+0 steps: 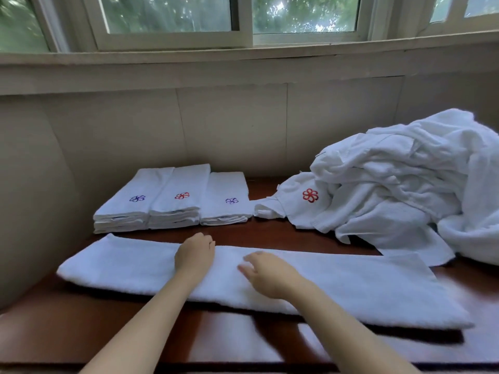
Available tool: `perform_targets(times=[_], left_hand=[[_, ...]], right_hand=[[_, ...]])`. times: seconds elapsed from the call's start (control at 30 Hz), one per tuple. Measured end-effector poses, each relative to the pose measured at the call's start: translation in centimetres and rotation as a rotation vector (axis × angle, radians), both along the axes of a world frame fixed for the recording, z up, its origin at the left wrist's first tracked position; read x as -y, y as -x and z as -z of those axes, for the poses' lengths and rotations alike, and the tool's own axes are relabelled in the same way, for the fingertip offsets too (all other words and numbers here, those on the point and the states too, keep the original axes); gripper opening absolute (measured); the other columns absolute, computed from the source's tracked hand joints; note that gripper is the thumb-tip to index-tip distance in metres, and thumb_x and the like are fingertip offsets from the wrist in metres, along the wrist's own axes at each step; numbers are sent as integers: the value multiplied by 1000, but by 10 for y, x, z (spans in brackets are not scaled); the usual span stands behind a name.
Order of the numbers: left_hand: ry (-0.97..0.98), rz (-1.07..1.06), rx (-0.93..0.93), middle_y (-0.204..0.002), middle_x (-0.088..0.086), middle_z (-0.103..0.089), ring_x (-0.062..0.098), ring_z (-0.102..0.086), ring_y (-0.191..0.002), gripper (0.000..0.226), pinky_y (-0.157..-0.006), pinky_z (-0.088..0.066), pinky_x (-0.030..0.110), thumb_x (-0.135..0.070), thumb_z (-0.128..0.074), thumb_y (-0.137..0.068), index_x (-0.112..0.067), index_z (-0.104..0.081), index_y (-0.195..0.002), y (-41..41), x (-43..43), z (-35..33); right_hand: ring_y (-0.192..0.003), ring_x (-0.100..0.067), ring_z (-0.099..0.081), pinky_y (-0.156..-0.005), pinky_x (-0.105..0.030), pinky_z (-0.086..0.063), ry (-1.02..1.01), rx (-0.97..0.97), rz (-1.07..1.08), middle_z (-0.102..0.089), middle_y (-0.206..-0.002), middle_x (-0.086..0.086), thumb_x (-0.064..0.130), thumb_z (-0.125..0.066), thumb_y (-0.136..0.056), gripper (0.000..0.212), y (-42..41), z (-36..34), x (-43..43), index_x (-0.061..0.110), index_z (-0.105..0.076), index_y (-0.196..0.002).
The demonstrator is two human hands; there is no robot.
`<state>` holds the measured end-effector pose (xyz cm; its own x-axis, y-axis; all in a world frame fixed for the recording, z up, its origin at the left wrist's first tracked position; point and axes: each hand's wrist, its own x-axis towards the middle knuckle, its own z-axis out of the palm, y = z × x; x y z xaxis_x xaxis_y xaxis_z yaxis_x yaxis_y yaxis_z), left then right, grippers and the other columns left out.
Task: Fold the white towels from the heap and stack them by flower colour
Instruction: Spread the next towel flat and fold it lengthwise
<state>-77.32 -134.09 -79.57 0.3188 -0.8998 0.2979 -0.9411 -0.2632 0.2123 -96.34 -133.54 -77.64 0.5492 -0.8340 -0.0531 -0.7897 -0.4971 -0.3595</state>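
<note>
**Long towel flat on bench, both your hands on it**

Your left hand [195, 253] sits at frame centre, knuckles up, fingers curled down over the far edge of the long towel [351, 287]; can't tell if they pinch the cloth or just press it. Your right hand [266, 273] is just beside it to the right, fingers loosely spread and lying flat on the towel top, a bit blurred.

The long towel is folded into a strip running across the lower half of the frame, left end near lower left, right end toward lower right, on the dark red-brown bench [229, 325].

Behind it, centre-left, three folded stacks side by side, touching: blue-flower stack [127, 203] at left, red-flower stack [178, 198] in the middle, and a lower stack w/ a paler purple-blue flower [225, 201] at right.

At right of the frame, the heap [405, 184] of unfolded white towels, piled high vs. the wall; one towel on its left side shows a red flower [310, 195]. Heap's lower edge touches the strip's right end.

Windows [172, 17] run across the top.
</note>
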Motion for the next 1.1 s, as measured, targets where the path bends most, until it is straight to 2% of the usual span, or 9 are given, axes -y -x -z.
perform_targets(times=[0.17, 0.27, 0.37, 0.53, 0.7, 0.8, 0.87, 0.97, 1.1], left_hand=[[-140, 176, -380, -112, -13, -63, 12, -56, -110, 22, -84, -37, 21, -35, -43, -99, -31, -64, -98, -64, -30, -6], [-317, -131, -221, -149, -5, -40, 18, -36, -137, 42, -112, -25, 30, -40, -34, -101, -27, -46, -140, -126, -49, -7], [-183, -550, -199, -153, 7, -26, 30, -18, -141, 53, -115, -18, 44, -43, -41, -95, -22, -35, -144, -157, -76, 2], [633, -854, -1026, -136, 20, -46, 37, -50, -119, 59, -98, -44, 42, -9, -65, -81, 1, -40, -134, -147, -93, 3], [575, -727, -1790, -95, 4, -62, 19, -63, -95, 48, -74, -51, 27, -12, -69, -84, -10, -53, -129, -144, -84, -31], [537, -517, -1595, -99, 10, -62, 21, -59, -80, 41, -71, -50, 32, -4, -65, -83, -7, -52, -122, -124, -78, -45], [526, -275, -1235, -111, 10, -62, 24, -61, -94, 41, -82, -50, 36, 0, -66, -80, -14, -49, -115, -98, -75, -54], [87, 245, -778, -96, -9, -58, 3, -58, -81, 46, -73, -47, 11, -8, -74, -77, -38, -57, -107, -50, -82, -72], [-451, 501, -464, -127, -23, -51, -9, -47, -116, 42, -101, -32, 11, -30, -67, -85, -51, -54, -119, -9, -87, -66]], right_hand=[[-144, -35, -5, -106, -67, -2, 98, -175, 20, -9, -158, -9, 67, -19, -92, 68, -51, 28, -7, 35, -9, -151], [-140, -38, -12, -102, -70, -4, 124, -184, 36, -16, -155, -11, 76, -17, -84, 71, -62, 28, -1, 42, -20, -146], [-139, -32, -16, -106, -65, -8, 185, -137, 28, -22, -150, -11, 73, -22, -86, 69, -68, 31, 2, 32, -34, -141], [-148, -26, 2, -115, -56, 4, 149, -137, -97, 0, -161, -5, 70, -22, -89, 78, -70, 35, 12, 23, -18, -151], [-148, -24, 7, -114, -54, 8, 130, -156, -97, 5, -161, -2, 74, -17, -86, 81, -69, 36, 11, 30, -4, -153], [-148, -18, 4, -117, -46, 7, 58, -15, -95, -2, -161, 1, 67, -18, -92, 74, -66, 32, 7, 26, -7, -153], [-147, -15, -11, -118, -36, -3, -199, 395, -2, -21, -158, 0, 59, -19, -98, 67, -60, 18, 8, 21, -17, -152], [-123, -26, -53, -99, -39, -40, -807, 1140, 242, -60, -128, -8, 66, -26, -94, 66, -35, -19, 21, 19, -44, -137], [-92, -26, -66, -75, -34, -50, -841, 1014, 346, -68, -108, -9, 37, -62, -88, 40, -6, -18, 22, 10, -60, -118]])
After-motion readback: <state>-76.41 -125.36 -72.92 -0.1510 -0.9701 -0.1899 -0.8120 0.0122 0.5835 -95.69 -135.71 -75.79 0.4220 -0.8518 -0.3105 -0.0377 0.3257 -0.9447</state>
